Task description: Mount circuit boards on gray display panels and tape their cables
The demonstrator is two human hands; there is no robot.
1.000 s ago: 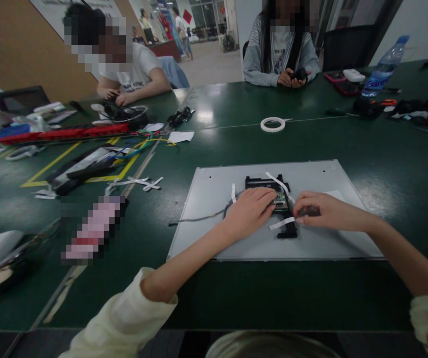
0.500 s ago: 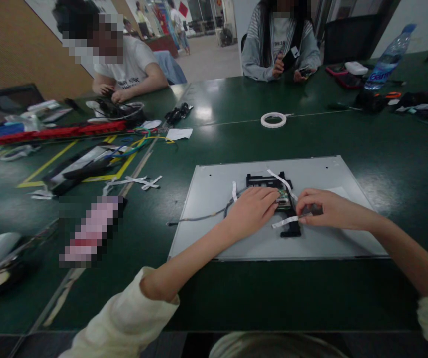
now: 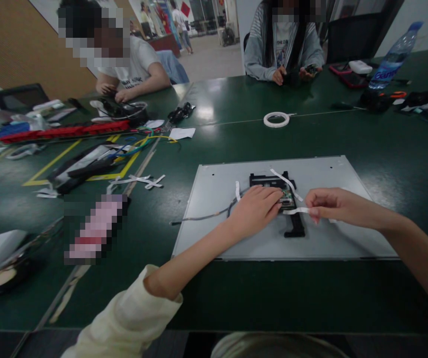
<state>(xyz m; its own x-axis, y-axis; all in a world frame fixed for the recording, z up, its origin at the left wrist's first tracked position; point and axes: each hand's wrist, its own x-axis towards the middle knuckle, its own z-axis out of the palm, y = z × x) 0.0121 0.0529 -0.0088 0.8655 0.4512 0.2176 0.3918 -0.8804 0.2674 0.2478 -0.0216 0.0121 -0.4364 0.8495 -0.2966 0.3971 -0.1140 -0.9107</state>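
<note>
Head view, panel: the grey panel (image 3: 208, 238) lies flat on my green table (image 3: 244, 293), its near edge roughly in line with the table's near edge.
Bracket: the black plastic bracket (image 3: 295, 228) sits about the middle of the panel, apart from all four edges.
Circuit board: the green circuit board (image 3: 287, 198) shows within the bracket, partly under my fingers.
Left hand: my left hand (image 3: 259, 206) lies low over the bracket, fingers close together; whether it grips anything underneath, I cannot tell.
Right hand: my right hand (image 3: 328, 204) is narrowed, thumb and fingers pinching the right end of the lower tape strip (image 3: 296, 211), which crosses the bracket.
Other strips: the upper tape strip (image 3: 287, 183) slants over the bracket's far right corner; the left tape strip (image 3: 237, 190) is just beside my knuckles.
Cable: the grey cable (image 3: 206, 217) runs over the panel's left edge.
Tape roll: the white tape roll (image 3: 267, 120) rests on the table, beyond the panel's far edge.
</note>
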